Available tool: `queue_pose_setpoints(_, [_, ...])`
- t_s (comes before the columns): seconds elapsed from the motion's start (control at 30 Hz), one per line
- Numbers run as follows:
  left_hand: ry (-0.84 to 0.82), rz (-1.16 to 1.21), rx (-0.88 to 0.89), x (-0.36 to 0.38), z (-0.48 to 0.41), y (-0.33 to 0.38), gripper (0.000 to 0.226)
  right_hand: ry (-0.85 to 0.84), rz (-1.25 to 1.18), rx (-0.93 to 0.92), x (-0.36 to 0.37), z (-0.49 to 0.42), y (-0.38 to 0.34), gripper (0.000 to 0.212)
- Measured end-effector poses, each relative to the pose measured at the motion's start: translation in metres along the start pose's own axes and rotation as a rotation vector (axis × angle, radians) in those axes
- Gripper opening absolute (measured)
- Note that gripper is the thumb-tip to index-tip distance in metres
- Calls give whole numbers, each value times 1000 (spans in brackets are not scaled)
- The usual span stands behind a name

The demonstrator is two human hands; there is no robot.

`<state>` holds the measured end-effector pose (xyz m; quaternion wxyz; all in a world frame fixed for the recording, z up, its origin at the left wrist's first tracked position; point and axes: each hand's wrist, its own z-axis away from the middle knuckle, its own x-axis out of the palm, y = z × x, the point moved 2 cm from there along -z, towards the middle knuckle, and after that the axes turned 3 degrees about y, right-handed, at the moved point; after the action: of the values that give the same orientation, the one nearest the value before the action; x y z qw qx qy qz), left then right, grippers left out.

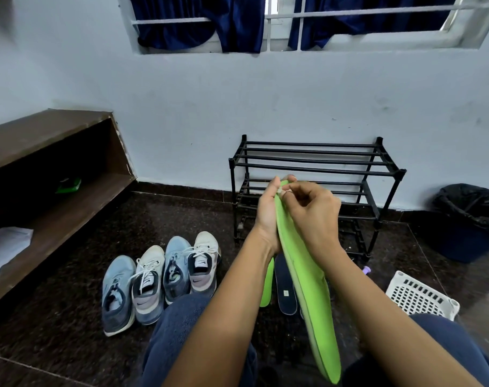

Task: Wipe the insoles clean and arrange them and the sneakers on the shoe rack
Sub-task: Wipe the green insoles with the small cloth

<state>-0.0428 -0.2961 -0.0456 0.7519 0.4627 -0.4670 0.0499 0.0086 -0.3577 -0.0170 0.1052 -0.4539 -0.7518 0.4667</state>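
Note:
I hold a long green insole [310, 289] upright in front of me. My left hand [267, 213] grips it from behind near its top. My right hand [311, 208] pinches a small white wipe against the insole's upper tip. On the floor below lie another green insole [268, 283] and a dark insole [285, 289], partly hidden by the held one. Several sneakers stand in a row on the left: a blue one [117, 294], a white and grey one [148, 286], another blue one [176, 269] and another white one [204, 263]. The black shoe rack [316, 169] stands bare against the wall.
A white plastic basket [422, 297] sits at the right, and a bin with a black liner [469, 219] stands in the far right corner. A brown wooden shelf unit [53, 174] runs along the left wall, holding a green packet [68, 185] and papers [5, 247]. My knees fill the foreground.

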Motion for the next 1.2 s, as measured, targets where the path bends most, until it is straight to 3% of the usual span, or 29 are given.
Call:
queue_pose_setpoints(0.1, [11, 21, -9, -4, -1, -4, 38, -1, -1, 12, -1, 0, -1, 9])
queue_pose_setpoints(0.23, [22, 72, 30, -10, 0, 10, 38, -160, 5, 15, 4, 17, -8, 10])
queue_pose_setpoints(0.4, [-49, 109, 84, -15, 0, 29, 26, -377, -167, 153, 2, 28, -8, 8])
queue_pose_setpoints(0.7, [-102, 70, 72, 6, 6, 12, 23, -148, -50, 86, -6, 12, 3, 8])
queue_pose_setpoints(0.9, [-59, 16, 19, 7, 4, 3, 36, -34, 5, 94, -5, 2, 8, 7])
queue_pose_setpoints(1.13, [-4, 55, 56, -3, -1, 24, 39, -293, -96, 153, -3, 19, 3, 8])
queue_pose_setpoints(1.2, [11, 57, 57, -3, -1, 24, 39, -283, -100, 154, -3, 19, 5, 9])
